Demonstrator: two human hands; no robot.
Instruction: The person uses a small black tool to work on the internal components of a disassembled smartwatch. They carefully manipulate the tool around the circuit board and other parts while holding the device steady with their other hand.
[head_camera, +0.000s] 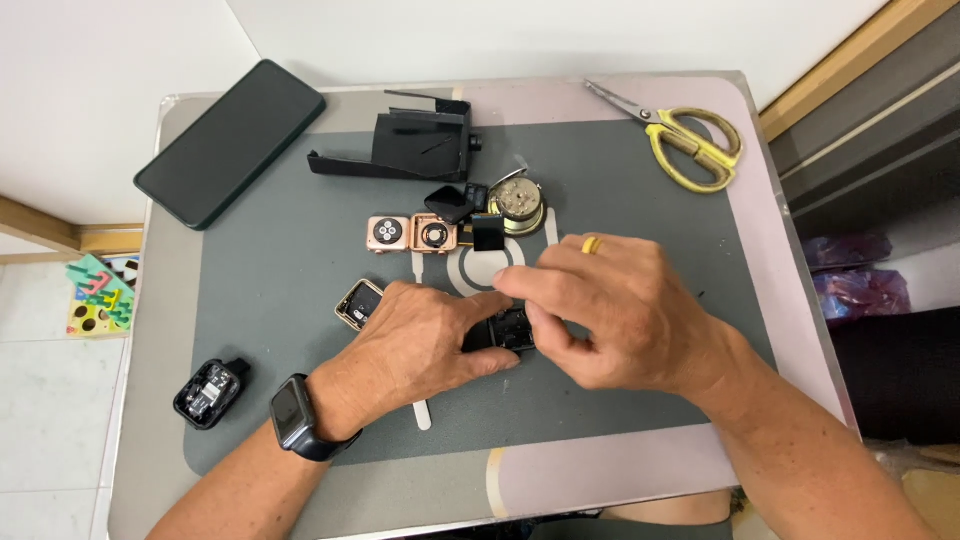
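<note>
While pinched between both hands, small black watch part (508, 328) sits mid-mat (280, 270); left hand (425, 345), right hand (620, 315) grip clenched on it

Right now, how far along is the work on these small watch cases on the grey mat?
Done, apparently: two rose-gold watch cases lie opened beside loose black parts, and another opened gold case lies near the left hand. In hand: both hands, the right hand too, pinch a small black watch body. Left: a black case lies untouched at the mat's left edge.
</note>
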